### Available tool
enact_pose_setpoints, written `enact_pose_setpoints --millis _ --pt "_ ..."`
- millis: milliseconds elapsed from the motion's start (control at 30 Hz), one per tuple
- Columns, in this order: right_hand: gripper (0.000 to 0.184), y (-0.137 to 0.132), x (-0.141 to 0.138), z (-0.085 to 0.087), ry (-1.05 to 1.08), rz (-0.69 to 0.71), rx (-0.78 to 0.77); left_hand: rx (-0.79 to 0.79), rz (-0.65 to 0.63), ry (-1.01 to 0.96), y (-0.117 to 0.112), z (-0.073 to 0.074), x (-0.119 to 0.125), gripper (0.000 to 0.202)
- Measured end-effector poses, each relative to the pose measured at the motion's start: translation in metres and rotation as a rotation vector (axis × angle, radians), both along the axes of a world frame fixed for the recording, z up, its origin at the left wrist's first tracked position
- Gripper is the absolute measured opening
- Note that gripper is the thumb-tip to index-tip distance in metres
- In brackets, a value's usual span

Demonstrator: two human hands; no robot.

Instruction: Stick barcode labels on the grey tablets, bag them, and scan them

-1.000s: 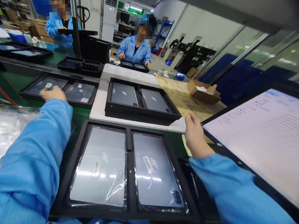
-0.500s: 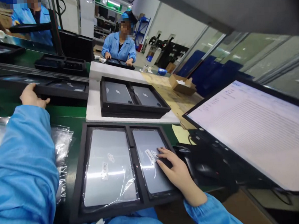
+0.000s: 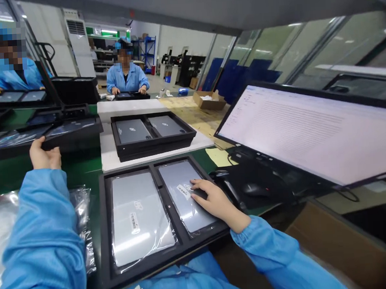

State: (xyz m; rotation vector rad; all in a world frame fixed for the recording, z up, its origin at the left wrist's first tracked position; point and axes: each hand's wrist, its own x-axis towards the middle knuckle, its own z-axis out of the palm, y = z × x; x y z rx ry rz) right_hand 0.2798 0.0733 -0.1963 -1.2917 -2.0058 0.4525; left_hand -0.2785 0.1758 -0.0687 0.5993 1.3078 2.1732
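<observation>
A black two-slot tray [image 3: 104, 235] lies right in front of me with two grey tablets in clear wrap, one on the left [image 3: 137, 216] and one on the right [image 3: 185, 192]. My right hand [image 3: 213, 201] rests flat on the right tablet, fingers stretched beside its barcode label [image 3: 183, 191]. My left hand [image 3: 43, 156] reaches far left and grips the near edge of another black tray [image 3: 72, 133] raised above the green belt. A second filled tray [image 3: 153, 135] sits on a white board beyond.
A large lit monitor [image 3: 309, 132] stands at my right, with a black mouse [image 3: 253, 188] under it. Clear plastic bags [image 3: 81, 210] lie at the left. Two other people in blue coats work at trays further along the line. A cardboard box [image 3: 208, 101] sits behind.
My right hand left the monitor's corner and came down onto the right tablet. My left hand took hold of the far-left tray's edge and that tray has lifted. The view swung right.
</observation>
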Motion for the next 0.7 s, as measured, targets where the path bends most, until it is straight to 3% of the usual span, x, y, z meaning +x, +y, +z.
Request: enact_pose_setpoints --millis 100,200,267,333,400,500,600,700 --pt "0.016 0.001 -0.004 0.003 0.034 0.009 -0.017 0.088 -0.039 -0.023 -0.009 0.035 0.030 0.014" --pt "0.017 0.002 -0.009 0.008 0.098 0.018 -0.047 0.225 -0.111 -0.019 -0.029 0.069 0.084 0.010" --pt "0.027 0.002 -0.013 0.014 0.211 0.004 -0.087 0.311 -0.154 -0.016 -0.050 0.085 0.129 0.010" --pt "0.044 0.000 -0.015 0.027 0.429 -0.005 -0.172 0.343 -0.223 -0.039 -0.076 0.090 0.175 0.010" --pt "0.063 -0.007 -0.018 0.046 0.715 0.056 -0.308 0.311 -0.290 -0.114 -0.106 0.086 0.215 0.010" --pt "0.078 -0.023 -0.018 0.081 1.018 0.219 -0.493 0.190 -0.361 -0.193 -0.152 0.062 0.262 0.007" --pt "0.067 -0.036 -0.013 0.103 1.039 0.181 -0.538 0.049 -0.395 -0.116 -0.193 0.031 0.295 0.020" --pt "0.065 -0.038 -0.002 0.099 0.974 0.086 -0.516 -0.047 -0.410 -0.003 -0.222 -0.001 0.324 0.025"
